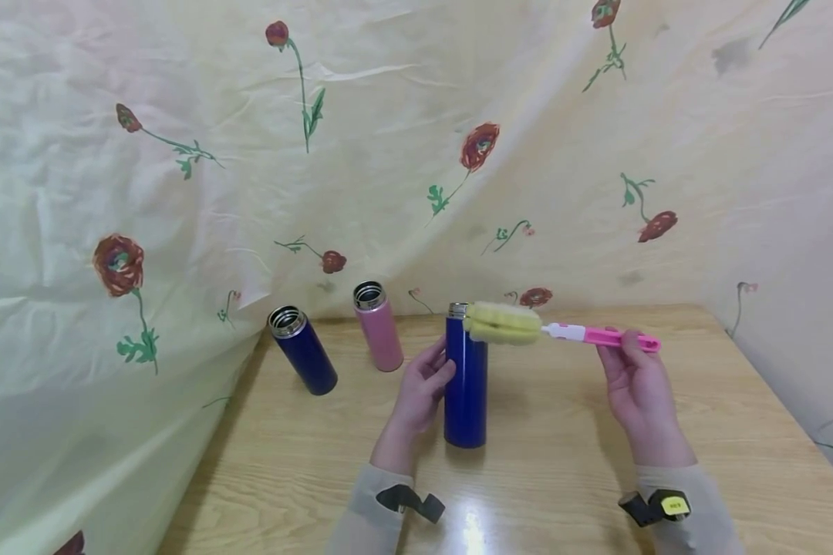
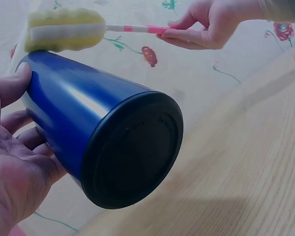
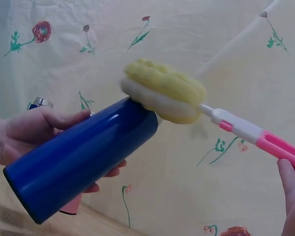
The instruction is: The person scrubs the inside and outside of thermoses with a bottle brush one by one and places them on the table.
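Floral backdrop (image 1: 389,193), left fingers (image 1: 443,375) gripping tall blue bottle (image 1: 466,393), right fingers (image 1: 632,345) pinching sponge brush (image 1: 565,331)

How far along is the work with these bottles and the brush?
Done: the short blue bottle and pink bottle stand uncapped; whether they're scrubbed, I can't tell. Under way: the tall blue bottle is held with the sponge brush at its top. Left to do, probably: scrubbing inside; the sponge is outside.

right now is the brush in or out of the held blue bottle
The brush is out: its whole sponge head shows outside the held blue bottle.
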A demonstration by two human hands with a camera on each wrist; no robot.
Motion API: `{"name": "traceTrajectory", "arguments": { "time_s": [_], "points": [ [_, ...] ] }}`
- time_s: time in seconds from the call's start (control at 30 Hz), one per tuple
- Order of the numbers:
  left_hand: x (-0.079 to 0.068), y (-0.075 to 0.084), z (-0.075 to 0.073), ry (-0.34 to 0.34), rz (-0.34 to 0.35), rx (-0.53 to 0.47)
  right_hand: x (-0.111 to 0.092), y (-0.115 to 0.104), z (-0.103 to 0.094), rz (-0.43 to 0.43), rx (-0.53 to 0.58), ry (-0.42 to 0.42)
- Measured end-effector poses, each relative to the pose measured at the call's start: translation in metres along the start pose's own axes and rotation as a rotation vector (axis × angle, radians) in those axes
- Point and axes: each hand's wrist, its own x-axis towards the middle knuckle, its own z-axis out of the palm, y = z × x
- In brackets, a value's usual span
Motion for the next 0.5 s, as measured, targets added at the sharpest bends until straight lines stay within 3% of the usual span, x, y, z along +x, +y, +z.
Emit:
{"name": "traceTrajectory", "arguments": {
  "time_s": [0.23, 0.5],
  "points": [
    [-0.0010, 0.0015, 0.0015, -0.034, 0.003, 0.012, -0.0016, 0.0008, 0.0025, -0.012, 0.055, 0.029],
    [-0.0012, -0.0013, 0.0011, -0.014, -0.003, 0.054, -0.0044, 0.0019, 0.0043, -0.026, 0.017, 0.078]
  ]
}}
